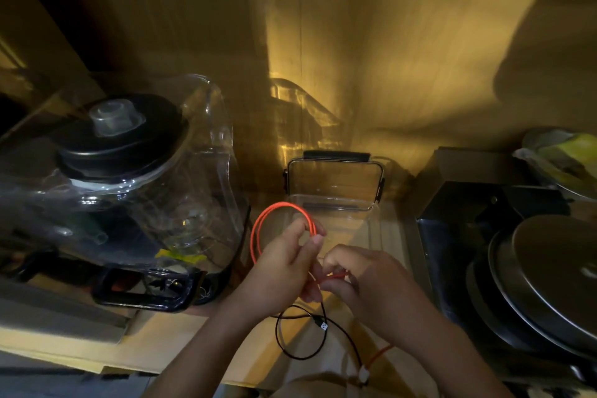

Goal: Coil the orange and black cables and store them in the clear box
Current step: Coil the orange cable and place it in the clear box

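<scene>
Two loops of the orange cable stand up from my left hand, pinched between thumb and fingertips; my right hand pinches the next stretch just beside them. If either pinch slackens, I judge the springy loops could pop open; the loose tail trailing below my right wrist could snag the black cable, lying uncoiled under my hands. Just beyond my fingertips sits the clear box, open.

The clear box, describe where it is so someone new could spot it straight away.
Between the big blender and the stacked steel pans, past the hands, stands the clear box. Its lid is raised against the wall, with dark latches, and it looks empty.
</scene>
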